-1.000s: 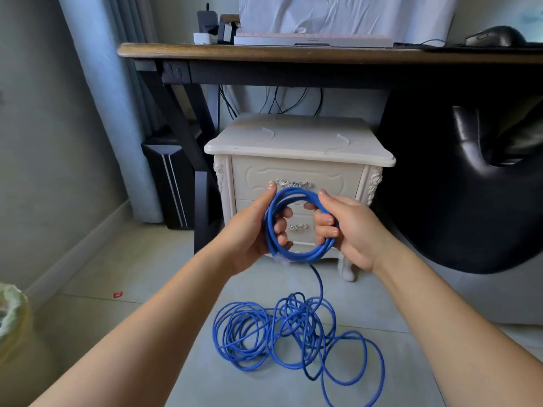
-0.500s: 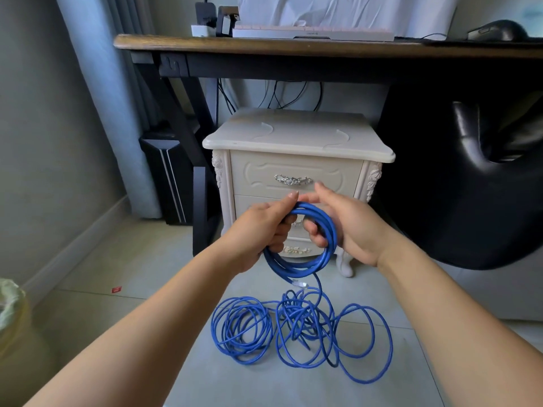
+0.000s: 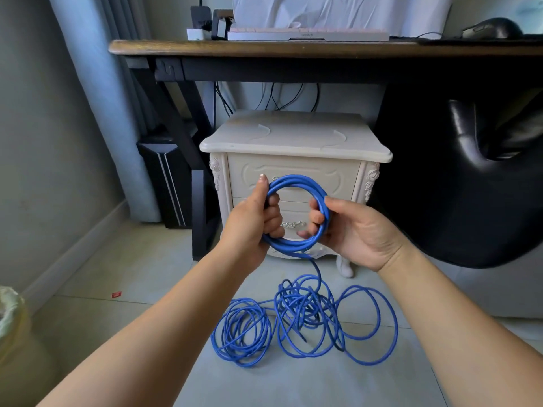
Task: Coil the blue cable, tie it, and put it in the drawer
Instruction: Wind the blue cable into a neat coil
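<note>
A coil of blue cable (image 3: 296,183) hangs upright between my hands in front of a cream nightstand (image 3: 295,142). My left hand (image 3: 252,218) grips the coil's left side, thumb up. On the coil's right side my right hand (image 3: 352,230) curls its fingers round the strands. From the coil's bottom one strand drops to a loose tangle of the same cable (image 3: 302,318) on the floor tiles. The nightstand's two drawers are closed; the lower drawer handle (image 3: 292,224) shows through the coil.
A dark wooden desk (image 3: 293,49) spans above the nightstand, with a keyboard and a mouse on it. A black chair (image 3: 470,183) fills the right side. A black box (image 3: 164,180) stands by the curtain at left. A bin with a pale bag (image 3: 11,327) sits bottom left.
The coil has swung up to face me, and my hands have moved apart to its two sides. More cable has been drawn up, and the floor tangle has shifted.
</note>
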A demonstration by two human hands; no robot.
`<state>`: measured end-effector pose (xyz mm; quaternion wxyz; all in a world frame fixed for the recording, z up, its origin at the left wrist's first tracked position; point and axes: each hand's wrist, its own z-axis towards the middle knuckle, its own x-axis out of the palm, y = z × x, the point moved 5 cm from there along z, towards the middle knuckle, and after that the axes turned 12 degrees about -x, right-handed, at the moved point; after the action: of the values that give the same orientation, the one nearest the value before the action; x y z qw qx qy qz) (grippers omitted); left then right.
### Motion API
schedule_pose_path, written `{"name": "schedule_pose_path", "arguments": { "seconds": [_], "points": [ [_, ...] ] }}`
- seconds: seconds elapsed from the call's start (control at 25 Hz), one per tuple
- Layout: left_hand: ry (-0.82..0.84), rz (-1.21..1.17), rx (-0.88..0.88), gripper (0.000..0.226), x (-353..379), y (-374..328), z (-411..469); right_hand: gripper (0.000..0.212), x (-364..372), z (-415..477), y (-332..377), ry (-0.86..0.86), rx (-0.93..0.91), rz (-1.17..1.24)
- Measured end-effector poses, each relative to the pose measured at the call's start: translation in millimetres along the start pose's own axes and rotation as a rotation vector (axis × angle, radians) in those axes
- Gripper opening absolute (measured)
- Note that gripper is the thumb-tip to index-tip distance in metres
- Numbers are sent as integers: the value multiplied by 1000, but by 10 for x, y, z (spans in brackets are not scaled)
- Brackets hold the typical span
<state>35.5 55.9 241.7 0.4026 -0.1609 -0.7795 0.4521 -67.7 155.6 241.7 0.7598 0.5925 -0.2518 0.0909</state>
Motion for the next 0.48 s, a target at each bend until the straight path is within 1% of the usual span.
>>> {"name": "schedule_pose_path", "arguments": {
  "seconds": [0.12, 0.2, 0.32, 0.4, 0.48],
  "points": [
    [92, -98, -89, 43, 26, 39, 6, 20, 60, 36, 63, -63, -41, -38],
    [162, -57, -148, 41, 16, 50, -16, 20, 79, 51, 86, -94, -32, -80],
    [232, 126, -223, 44, -22, 25, -70, 23, 66, 26, 91, -82, 46, -213],
    [282, 299, -282, 48, -36, 36, -113, 23, 101, -25, 73, -6, 153, -301],
    [327, 484, -312, 47, -31, 74, -154, 24, 133, -73, 49, 70, 242, -438]
  ]
}}
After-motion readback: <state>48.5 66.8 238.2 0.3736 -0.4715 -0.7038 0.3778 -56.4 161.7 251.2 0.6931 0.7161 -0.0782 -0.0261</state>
